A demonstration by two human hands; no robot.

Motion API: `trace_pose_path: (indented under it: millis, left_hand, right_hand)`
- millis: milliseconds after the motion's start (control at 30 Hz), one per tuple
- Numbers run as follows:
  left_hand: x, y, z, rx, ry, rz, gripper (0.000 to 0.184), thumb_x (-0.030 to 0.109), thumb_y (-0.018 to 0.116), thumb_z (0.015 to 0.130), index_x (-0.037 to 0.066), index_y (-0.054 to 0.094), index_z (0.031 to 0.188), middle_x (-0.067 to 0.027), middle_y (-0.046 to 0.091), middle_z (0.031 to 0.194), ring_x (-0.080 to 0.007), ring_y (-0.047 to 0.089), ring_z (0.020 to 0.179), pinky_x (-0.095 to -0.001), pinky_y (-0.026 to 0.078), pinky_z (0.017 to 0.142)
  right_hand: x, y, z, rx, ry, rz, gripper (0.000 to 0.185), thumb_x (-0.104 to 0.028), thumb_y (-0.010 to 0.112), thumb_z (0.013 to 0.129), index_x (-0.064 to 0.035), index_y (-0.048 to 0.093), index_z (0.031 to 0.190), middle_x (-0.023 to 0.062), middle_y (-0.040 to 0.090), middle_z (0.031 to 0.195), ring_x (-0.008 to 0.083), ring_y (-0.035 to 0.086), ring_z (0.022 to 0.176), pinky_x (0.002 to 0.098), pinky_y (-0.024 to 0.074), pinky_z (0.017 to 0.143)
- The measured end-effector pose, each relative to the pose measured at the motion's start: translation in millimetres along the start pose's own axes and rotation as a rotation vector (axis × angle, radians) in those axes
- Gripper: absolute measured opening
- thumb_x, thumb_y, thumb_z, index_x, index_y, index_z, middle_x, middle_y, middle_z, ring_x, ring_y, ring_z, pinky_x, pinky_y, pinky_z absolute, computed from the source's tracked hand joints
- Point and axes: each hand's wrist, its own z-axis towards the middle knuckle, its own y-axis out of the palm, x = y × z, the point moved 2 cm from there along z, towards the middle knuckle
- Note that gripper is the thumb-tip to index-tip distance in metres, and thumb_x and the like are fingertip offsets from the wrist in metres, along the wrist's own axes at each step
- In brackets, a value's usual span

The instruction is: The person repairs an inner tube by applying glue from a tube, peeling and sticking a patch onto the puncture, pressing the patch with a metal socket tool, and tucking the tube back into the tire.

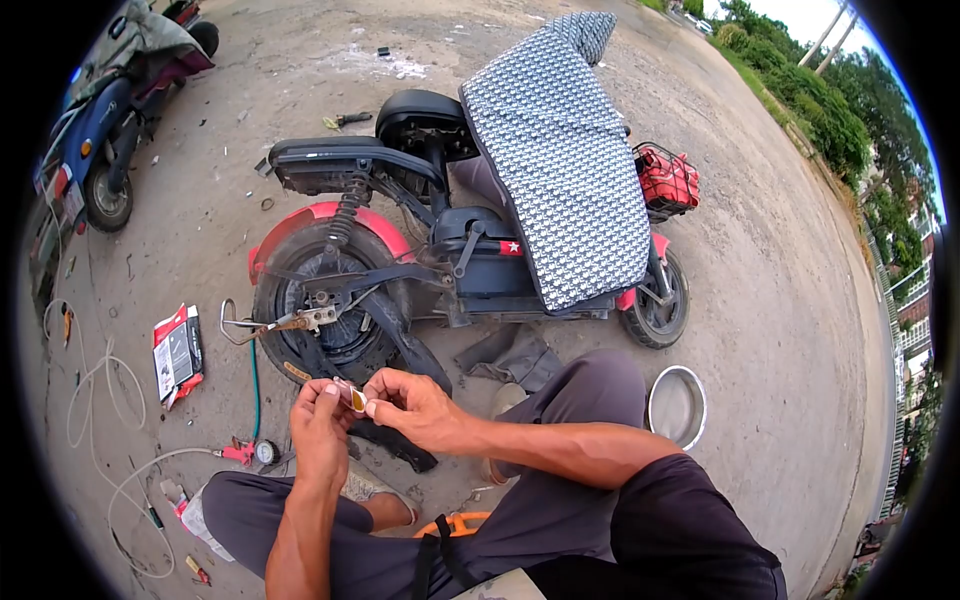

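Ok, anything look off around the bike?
Yes: at the rear wheel, a loop of black rubber hangs slack toward the ground, not snug around the rim. Farther off, a whitish patch marks the ground; cause unclear.

The left hand (320, 430) and right hand (420, 412) nearly meet, fingers (392, 379) pinched; left forearm (302, 530) upright, right forearm (550, 450) reaching across from a bent elbow (690, 472).
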Motion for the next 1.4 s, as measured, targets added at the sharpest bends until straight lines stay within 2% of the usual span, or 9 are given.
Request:
trace_pose_path:
  millis: [667,867,967,1167,1400]
  left_hand:
    - [2.6,-3.9,3.4,0.035,0.001,-0.031,0.009,0.018,0.057,0.106,0.009,0.058,0.104,-0.0042,0.068,0.097,-0.0146,0.068,0.085,-0.0307,0.056,0.077]
    - [2.6,-13.3,10.1,0.136,0.013,-0.057,0.009,0.017,0.053,0.108,0.008,0.055,0.106,-0.0051,0.067,0.094,-0.0165,0.069,0.083,-0.0300,0.056,0.071]
    - [6.5,-16.3,11.6,0.135,0.025,-0.016,0.010,0.019,0.054,0.106,0.010,0.058,0.105,-0.0026,0.068,0.095,-0.0145,0.068,0.084,-0.0293,0.054,0.073]
    - [8.1,-10.1,10.5,0.170,0.033,0.027,0.010,0.016,0.054,0.107,0.008,0.057,0.105,-0.0034,0.066,0.091,-0.0138,0.067,0.081,-0.0279,0.054,0.070]
    - [1.7,-19.8,19.0,0.153,0.206,0.349,0.013,0.020,0.061,0.107,0.007,0.062,0.103,-0.0009,0.067,0.092,-0.0100,0.065,0.082,-0.0256,0.049,0.069]
  right_hand:
    - [4.9,0.6,0.5,0.003,-0.026,0.027,0.010,-0.010,0.064,0.101,-0.0001,0.062,0.103,-0.0023,0.062,0.086,0.0042,0.053,0.080,0.0248,0.0460,0.071]
    - [5.1,-0.2,0.3,0.005,-0.034,0.021,0.011,-0.011,0.065,0.101,-0.0004,0.062,0.102,-0.0033,0.059,0.084,0.0045,0.051,0.079,0.0251,0.0441,0.070]
    - [4.8,-0.2,0.1,0.004,-0.038,0.047,0.012,-0.012,0.065,0.101,-0.0005,0.061,0.102,-0.0038,0.057,0.084,0.0044,0.050,0.078,0.0249,0.0432,0.069]
    - [-1.2,-2.3,0.4,0.010,-0.023,0.086,0.012,-0.013,0.065,0.102,-0.0012,0.062,0.102,-0.0045,0.056,0.084,0.0041,0.049,0.078,0.0246,0.0432,0.069]
    - [-21.7,-23.9,11.5,0.140,-0.073,0.119,0.010,-0.012,0.066,0.102,-0.0025,0.064,0.103,-0.0043,0.061,0.087,0.0033,0.055,0.080,0.0235,0.0464,0.071]
